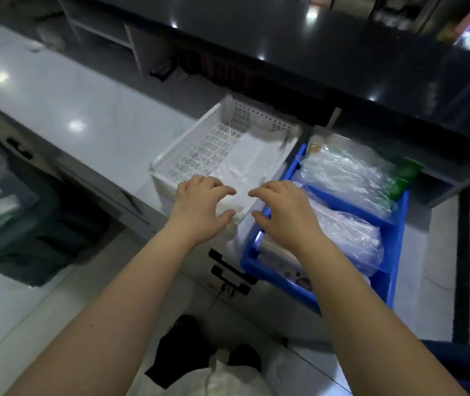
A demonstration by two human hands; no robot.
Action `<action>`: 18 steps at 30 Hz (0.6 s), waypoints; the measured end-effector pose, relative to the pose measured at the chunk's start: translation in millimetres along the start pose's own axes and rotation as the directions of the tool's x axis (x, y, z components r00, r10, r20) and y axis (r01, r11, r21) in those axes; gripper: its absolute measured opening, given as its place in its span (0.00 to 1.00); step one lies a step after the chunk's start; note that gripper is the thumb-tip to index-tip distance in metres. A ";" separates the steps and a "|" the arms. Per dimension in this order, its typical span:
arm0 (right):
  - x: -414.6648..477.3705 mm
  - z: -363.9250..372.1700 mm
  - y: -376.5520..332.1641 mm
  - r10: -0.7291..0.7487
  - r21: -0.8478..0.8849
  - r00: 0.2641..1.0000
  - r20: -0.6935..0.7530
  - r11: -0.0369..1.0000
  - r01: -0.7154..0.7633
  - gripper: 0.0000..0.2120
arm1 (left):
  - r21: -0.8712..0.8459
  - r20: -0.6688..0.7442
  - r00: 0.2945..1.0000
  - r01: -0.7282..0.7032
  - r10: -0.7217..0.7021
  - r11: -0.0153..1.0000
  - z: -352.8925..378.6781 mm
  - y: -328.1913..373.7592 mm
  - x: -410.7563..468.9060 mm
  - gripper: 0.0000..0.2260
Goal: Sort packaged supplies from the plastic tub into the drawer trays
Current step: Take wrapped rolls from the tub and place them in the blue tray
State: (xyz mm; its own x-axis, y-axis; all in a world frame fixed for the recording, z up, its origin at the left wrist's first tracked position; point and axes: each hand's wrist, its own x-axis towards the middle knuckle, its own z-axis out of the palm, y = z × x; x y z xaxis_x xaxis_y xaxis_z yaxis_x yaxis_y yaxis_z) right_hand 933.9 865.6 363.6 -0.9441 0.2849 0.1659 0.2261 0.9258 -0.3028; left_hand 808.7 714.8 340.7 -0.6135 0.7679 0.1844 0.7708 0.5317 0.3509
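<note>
Left hand (199, 207) and right hand (282, 211) unclenched, fingers curled over white packet (242, 164) in white tray (188, 144), blue tray (394, 252) at three o'clock, grey tub (5, 195) at nine o'clock

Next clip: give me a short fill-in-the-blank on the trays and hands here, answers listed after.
1. The perforated tray on the left is ____ in colour.
2. The divided tray holding clear plastic packets is ____.
3. Both hands, left hand and right hand, hover with fingers ____.
Answers: white; blue; spread open
</note>
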 end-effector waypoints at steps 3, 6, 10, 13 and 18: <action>33.1 16.0 -49.6 -0.122 0.003 0.992 0.041 0.993 0.122 0.17 | 0.020 -0.062 0.989 0.134 -0.133 0.991 -25.3 -43.3 -20.0 0.17; 69.0 37.9 -112.4 -0.249 0.002 0.966 0.070 0.968 0.250 0.16 | 0.055 -0.137 0.963 0.242 -0.233 0.969 -56.5 -99.9 -46.3 0.16; 116.5 78.8 -211.5 -0.386 0.011 0.918 0.089 0.922 0.387 0.16 | 0.104 -0.200 0.913 0.381 -0.356 0.919 -102.5 -194.3 -91.7 0.16; 151.1 116.9 -295.3 -0.467 -0.017 0.876 0.122 0.881 0.473 0.17 | 0.121 -0.236 0.867 0.475 -0.439 0.872 -136.1 -271.4 -133.6 0.16; 195.0 185.5 -423.4 -0.584 0.040 0.796 0.159 0.809 0.586 0.17 | 0.124 -0.274 0.769 0.624 -0.577 0.772 -184.2 -391.3 -202.9 0.17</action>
State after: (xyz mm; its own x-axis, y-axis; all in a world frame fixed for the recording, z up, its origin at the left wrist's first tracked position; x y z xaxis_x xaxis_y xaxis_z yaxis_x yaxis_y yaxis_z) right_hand 609.6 483.0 350.1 -0.9217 -0.3536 0.1596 -0.3798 0.9063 -0.1853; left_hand 600.0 285.1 335.1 -0.9639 0.1854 0.1911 0.2336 0.9334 0.2723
